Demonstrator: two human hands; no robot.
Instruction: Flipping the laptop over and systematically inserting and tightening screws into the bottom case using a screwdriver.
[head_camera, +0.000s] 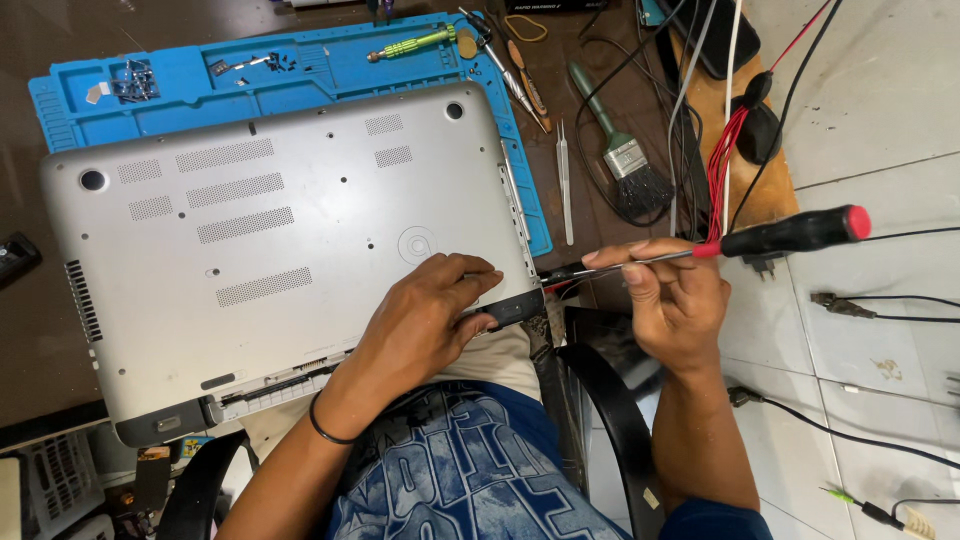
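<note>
Pressing laptop (280, 240) under left hand (425, 325); screwdriver (740, 242) in right hand (670, 295).

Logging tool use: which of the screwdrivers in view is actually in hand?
The black-handled screwdriver with the red cap, gripped by the right hand. The green-handled screwdriver lies untouched on the blue mat.

The left hand (425, 320) covers the laptop's (270, 240) near corner, and the screwdriver (700, 248) tip is lost against the dark hinge strip there. Small parts on the blue mat (300, 80) are too small to identify. Cables (860, 430) run off the right edge.
</note>
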